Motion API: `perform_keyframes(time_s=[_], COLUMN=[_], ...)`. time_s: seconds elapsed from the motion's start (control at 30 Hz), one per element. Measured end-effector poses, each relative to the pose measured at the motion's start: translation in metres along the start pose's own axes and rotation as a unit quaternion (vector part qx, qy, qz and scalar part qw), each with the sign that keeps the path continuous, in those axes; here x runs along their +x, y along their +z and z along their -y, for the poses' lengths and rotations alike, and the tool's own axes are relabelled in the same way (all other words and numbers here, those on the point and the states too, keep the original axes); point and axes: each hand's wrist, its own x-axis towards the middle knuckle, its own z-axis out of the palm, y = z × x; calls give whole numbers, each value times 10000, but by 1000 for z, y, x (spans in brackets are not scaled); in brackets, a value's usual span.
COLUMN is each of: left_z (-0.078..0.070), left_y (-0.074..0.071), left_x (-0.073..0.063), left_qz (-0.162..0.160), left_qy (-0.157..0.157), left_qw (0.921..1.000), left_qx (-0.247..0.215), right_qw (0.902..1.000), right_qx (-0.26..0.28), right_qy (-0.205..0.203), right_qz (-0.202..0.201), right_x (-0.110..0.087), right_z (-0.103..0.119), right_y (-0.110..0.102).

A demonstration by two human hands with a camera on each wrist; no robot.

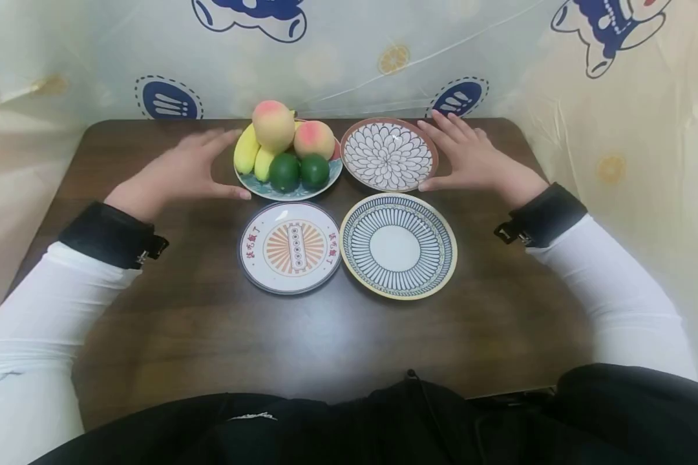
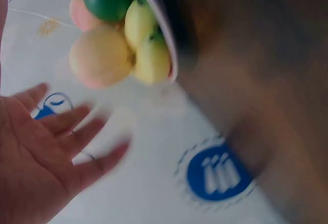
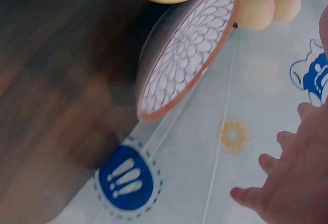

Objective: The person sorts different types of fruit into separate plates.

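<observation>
A person in dark clothing (image 1: 326, 433) sits at a brown worktop (image 1: 326, 349). Ahead, side by side, lie a white lettered plate (image 1: 291, 248) at left and a yellow-rimmed plate (image 1: 398, 248) at right. Behind them, a fruit plate (image 1: 333, 173) carries heaped bananas (image 1: 246, 150), two peaches (image 1: 273, 126) and two dark green fruits (image 1: 284, 172); its rim probably stops them rolling. To its right sits a petal-patterned, brown-rimmed plate (image 1: 388, 157). The plates cluster closely, likely for easy reach. The left hand (image 1: 183, 166) spreads wide beside the fruit plate, the right hand (image 1: 468, 154) beside the brown-rimmed plate; neither holds anything. Beyond hangs a printed sheet (image 1: 349, 51).
</observation>
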Motion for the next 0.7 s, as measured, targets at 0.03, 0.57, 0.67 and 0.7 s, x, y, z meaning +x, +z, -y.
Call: perform_keyframes(time_s=[0.03, 0.57, 0.67, 0.7], left_z=[2, 8, 8, 8], left_y=[5, 76, 81, 82], left_x=[1, 12, 14, 14], left_qz=[110, 2221, 2263, 2275], left_qy=[-17, -261, -285, -275], left_qw=[9998, 9405, 9403, 9402], left_qx=[-166, -2557, -2525, -2520], right_qw=[9999, 9875, 9863, 9858], right_qx=[20, 367, 475, 506], right_qy=[-139, -1535, -1571, -1586], right_qz=[-71, 3, -150, -208], right_x=[4, 108, 120, 124], right_z=[2, 96, 110, 114], right_y=[1, 40, 52, 55])
